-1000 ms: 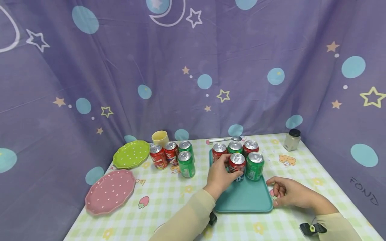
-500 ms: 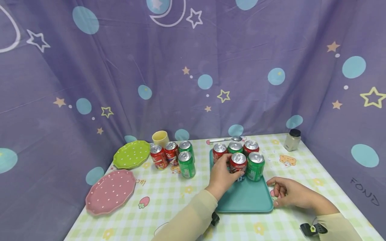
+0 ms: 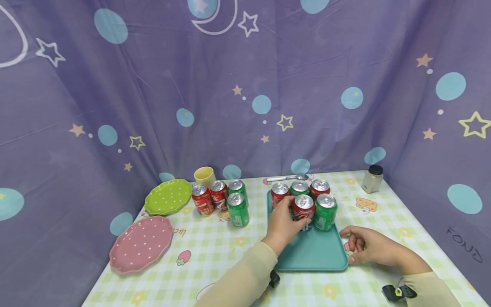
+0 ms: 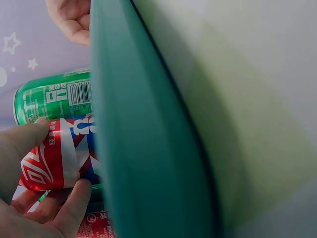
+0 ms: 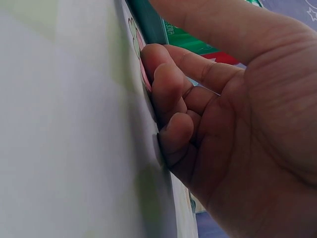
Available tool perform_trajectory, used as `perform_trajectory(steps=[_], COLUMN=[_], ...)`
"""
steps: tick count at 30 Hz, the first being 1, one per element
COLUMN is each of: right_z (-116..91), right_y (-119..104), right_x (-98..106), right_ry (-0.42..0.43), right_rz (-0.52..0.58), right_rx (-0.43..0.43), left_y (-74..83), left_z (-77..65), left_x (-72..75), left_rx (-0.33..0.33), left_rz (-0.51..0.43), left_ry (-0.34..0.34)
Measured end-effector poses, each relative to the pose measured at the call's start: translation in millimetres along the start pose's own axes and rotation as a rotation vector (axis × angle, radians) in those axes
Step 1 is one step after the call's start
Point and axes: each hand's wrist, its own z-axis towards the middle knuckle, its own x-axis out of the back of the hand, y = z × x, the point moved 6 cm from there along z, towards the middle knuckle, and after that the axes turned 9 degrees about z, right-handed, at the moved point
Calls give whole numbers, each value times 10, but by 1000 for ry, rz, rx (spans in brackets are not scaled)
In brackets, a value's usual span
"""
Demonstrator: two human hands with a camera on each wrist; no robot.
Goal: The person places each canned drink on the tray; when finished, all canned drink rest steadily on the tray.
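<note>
My left hand (image 3: pixel 283 224) grips a red soda can (image 3: pixel 303 205) at the teal tray (image 3: pixel 312 253), thumb on the near side and fingers on the left. In the left wrist view the red, white and blue can (image 4: pixel 59 153) lies between thumb and fingers, right beside a green can (image 4: pixel 54 96). That green soda can (image 3: pixel 325 213) stands upright on the tray. Behind them are a red can (image 3: pixel 280 195), another green can (image 3: pixel 299 188) and one more red can (image 3: pixel 319 187). My right hand (image 3: pixel 374 246) rests at the tray's right edge, index finger and thumb at the rim, other fingers loosely curled.
Left of the tray stand red cans (image 3: pixel 202 200) and green cans (image 3: pixel 238 211), before a yellow cup (image 3: pixel 204 175). A lime plate (image 3: pixel 168 197) and a pink plate (image 3: pixel 142 245) lie at the left. A spoon (image 3: pixel 285 178) lies behind the tray; a black-lidded jar (image 3: pixel 372 180) stands back right.
The left hand and its red can have shifted slightly right, up close to the green can. The right hand stays at the tray's edge.
</note>
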Motion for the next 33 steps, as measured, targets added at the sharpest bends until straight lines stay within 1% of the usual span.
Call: perform_trajectory(steps=[3,6,8,10,12,14,17,20,22,24,26,30,33], right_z=[-3,-3,-3,-1,2,5,3,1,2,4,8,7,2], right_y=[-3,-5,-5,-5,-3,-2,5,14,23,32,39,48,57], right_x=[-6,-15,-20,-21,-18,-12,-7,-7,-6,-4,-2,4,9], right_ry=[-1,-4,-6,-5,-3,-2,-6,-10,-9,-8,-8,-11,-11], right_rz=[6,11,12,8,2,-1,0,4,5,7,6,4,-1], right_rx=[3,4,3,3,5,9,16,19,20,21,22,31,33], left_y=[-6,-15,-21,-16,4,24,41,-10,-94,-215,-368,-685,-894], left_z=[-7,-30,-52,-67,-72,-77,-89,-122,-140,-158,-161,-132,-88], left_x=[-2,20,66,155,299,486,815,1135,1321,1483,1610,1759,1785], left_rx=[-4,-3,-5,-23,-57,-91,-139,-168,-179,-164,-138,-79,-48], left_rz=[-1,-18,-22,-30,-47,-68,-96,-108,-121,-140,-163,-211,-211], left_ry=[-2,-22,-38,-45,-38,-21,28,96,141,176,206,234,234])
